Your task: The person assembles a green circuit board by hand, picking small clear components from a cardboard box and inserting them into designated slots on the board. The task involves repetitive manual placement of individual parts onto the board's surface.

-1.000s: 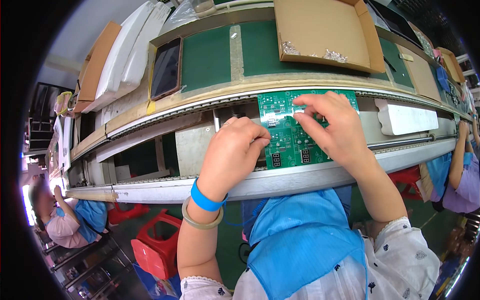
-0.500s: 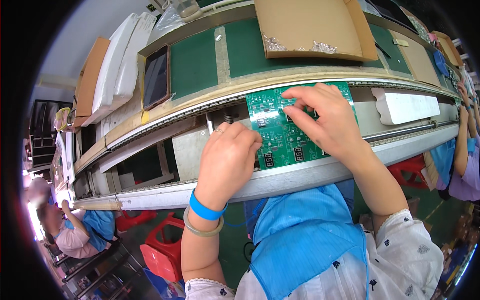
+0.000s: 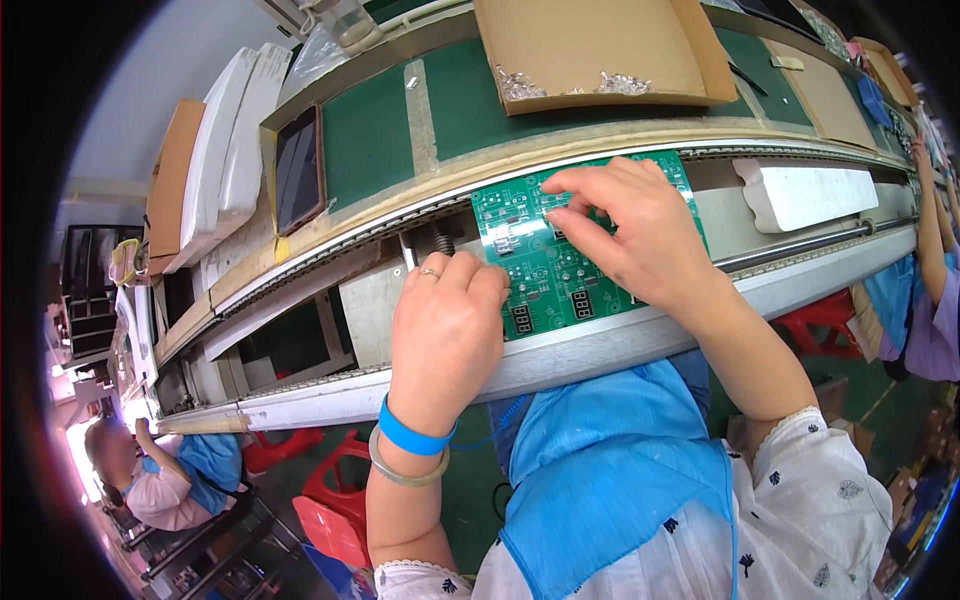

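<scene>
Circuit board (image 3: 548, 268), left hand (image 3: 446, 322) at edge, right hand (image 3: 637, 236) above

Electronics assembly workshop: chain conveyor rails (image 3: 540, 365) carry green circuit board (image 3: 548, 268); cardboard box (image 3: 605, 40) holds small clear components (image 3: 625, 84); red plastic stools (image 3: 335, 525), co-workers (image 3: 160, 495) in blue aprons (image 3: 212, 460).

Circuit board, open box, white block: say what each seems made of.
Circuit board: likely glossy resin laminate; its green face catches a bright glare. Open box: apparently matte cardboard, by its brown folded walls. White block: perhaps foam, thick and dull, but uncertain.
</scene>
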Action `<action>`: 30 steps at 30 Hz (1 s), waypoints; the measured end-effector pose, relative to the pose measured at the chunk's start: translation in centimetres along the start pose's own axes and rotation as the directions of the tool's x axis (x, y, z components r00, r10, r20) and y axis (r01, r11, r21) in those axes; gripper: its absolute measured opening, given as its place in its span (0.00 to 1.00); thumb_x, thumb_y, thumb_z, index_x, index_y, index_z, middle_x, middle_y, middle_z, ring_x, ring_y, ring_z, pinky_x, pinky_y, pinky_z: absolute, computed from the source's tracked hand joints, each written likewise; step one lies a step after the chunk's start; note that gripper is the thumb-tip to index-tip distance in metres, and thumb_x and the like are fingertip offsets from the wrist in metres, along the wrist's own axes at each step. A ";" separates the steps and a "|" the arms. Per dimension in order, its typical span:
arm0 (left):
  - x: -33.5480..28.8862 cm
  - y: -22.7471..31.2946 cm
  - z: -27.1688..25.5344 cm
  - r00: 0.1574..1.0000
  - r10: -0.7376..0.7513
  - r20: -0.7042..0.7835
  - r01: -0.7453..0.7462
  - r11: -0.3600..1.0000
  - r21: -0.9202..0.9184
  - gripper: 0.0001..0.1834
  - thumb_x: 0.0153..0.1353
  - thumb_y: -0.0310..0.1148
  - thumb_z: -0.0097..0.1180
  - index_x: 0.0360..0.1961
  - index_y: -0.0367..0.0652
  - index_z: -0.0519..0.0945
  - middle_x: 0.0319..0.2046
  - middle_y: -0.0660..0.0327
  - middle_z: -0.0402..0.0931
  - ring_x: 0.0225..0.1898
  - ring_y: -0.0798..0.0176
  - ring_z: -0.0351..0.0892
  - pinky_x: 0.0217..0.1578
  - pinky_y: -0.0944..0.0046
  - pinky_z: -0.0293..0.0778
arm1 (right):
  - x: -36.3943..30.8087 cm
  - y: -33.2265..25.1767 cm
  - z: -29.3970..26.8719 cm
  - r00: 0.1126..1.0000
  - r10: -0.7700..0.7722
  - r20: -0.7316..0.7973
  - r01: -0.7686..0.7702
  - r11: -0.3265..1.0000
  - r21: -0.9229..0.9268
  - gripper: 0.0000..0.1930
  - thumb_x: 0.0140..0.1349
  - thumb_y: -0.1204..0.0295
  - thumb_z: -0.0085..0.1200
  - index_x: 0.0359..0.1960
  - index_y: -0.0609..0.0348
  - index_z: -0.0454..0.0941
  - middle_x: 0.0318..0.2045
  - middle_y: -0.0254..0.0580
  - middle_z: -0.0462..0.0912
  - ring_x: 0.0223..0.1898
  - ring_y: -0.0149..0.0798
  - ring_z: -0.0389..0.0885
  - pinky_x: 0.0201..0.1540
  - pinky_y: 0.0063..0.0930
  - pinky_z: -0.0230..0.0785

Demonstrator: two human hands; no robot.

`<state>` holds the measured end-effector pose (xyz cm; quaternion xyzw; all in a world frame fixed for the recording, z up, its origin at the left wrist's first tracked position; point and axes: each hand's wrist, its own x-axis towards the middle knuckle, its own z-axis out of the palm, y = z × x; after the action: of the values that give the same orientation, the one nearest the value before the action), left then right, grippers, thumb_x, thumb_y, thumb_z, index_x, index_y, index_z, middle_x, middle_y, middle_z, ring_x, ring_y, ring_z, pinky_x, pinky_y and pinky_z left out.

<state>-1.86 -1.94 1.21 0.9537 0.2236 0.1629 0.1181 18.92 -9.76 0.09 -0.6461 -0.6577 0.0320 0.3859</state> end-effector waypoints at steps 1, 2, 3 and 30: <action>0.0 0.0 0.0 1.000 0.003 0.004 -0.003 1.000 0.011 0.04 0.53 0.22 0.62 0.30 0.40 0.80 0.29 0.56 0.76 0.33 0.49 0.74 0.37 0.53 0.71 | 0.0 0.0 0.0 1.000 0.008 0.006 -0.008 1.000 0.003 0.11 0.59 0.69 0.63 0.43 0.54 0.82 0.26 0.32 0.81 0.32 0.38 0.76 0.42 0.35 0.64; 0.0 0.1 0.0 1.000 0.000 0.010 0.000 1.000 0.019 0.04 0.53 0.22 0.62 0.30 0.40 0.80 0.29 0.56 0.76 0.33 0.49 0.74 0.38 0.53 0.71 | 0.0 -0.1 -0.1 1.000 0.017 0.012 -0.017 1.000 0.006 0.10 0.59 0.68 0.62 0.42 0.54 0.82 0.27 0.33 0.82 0.34 0.41 0.78 0.42 0.37 0.64; 0.0 0.2 -0.1 1.000 -0.004 0.016 0.004 1.000 0.029 0.04 0.53 0.23 0.62 0.30 0.40 0.80 0.29 0.56 0.76 0.33 0.49 0.75 0.38 0.53 0.72 | 0.0 -0.2 -0.1 1.000 0.024 0.019 -0.024 1.000 0.010 0.10 0.60 0.67 0.61 0.42 0.54 0.81 0.28 0.35 0.83 0.36 0.43 0.79 0.42 0.39 0.64; -0.3 -0.3 0.3 0.998 -0.047 -0.038 0.039 0.982 -0.187 0.05 0.53 0.23 0.64 0.32 0.39 0.83 0.30 0.55 0.79 0.33 0.50 0.76 0.36 0.54 0.72 | -0.1 0.2 -0.1 1.000 0.030 -0.010 -0.029 0.995 0.098 0.09 0.59 0.67 0.61 0.40 0.56 0.82 0.25 0.35 0.83 0.33 0.43 0.81 0.39 0.39 0.65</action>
<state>-2.13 -1.89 0.75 0.9297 0.2305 0.2008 0.2056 19.12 -9.83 0.01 -0.6363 -0.6436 0.0660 0.4203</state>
